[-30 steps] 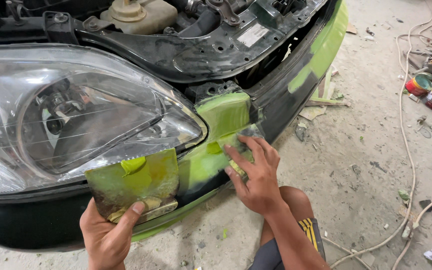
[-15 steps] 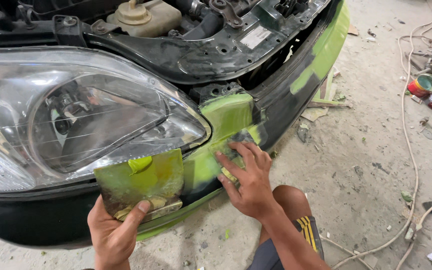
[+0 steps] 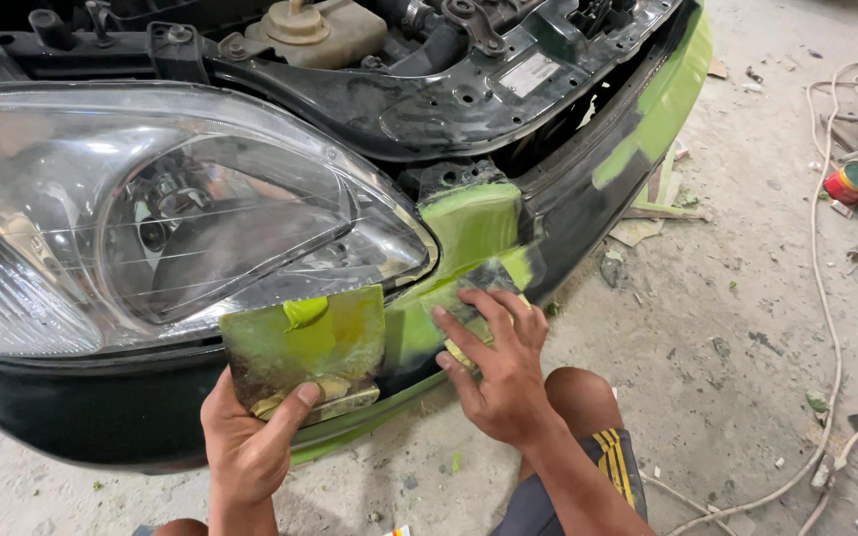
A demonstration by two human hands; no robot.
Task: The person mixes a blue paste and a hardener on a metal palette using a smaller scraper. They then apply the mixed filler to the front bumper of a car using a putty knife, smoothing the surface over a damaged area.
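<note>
Up close, left hand (image 3: 250,447) pinches a stiff, putty-smeared mixing board (image 3: 305,347) by its lower edge — right hand (image 3: 499,372), fingers spread, presses a thin, flexible spreader (image 3: 474,288) against the green-filled bumper (image 3: 469,233).

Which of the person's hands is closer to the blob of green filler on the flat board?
Left. The left hand holds the flat board from below, thumb on its lower edge, with the green filler blob just above. The right hand presses a spreader against the bumper, off to the side.

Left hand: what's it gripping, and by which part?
The left hand holds a flat green-smeared mixing board by its bottom edge, thumb on the front face. The right hand presses a spreader against the bumper.
</note>
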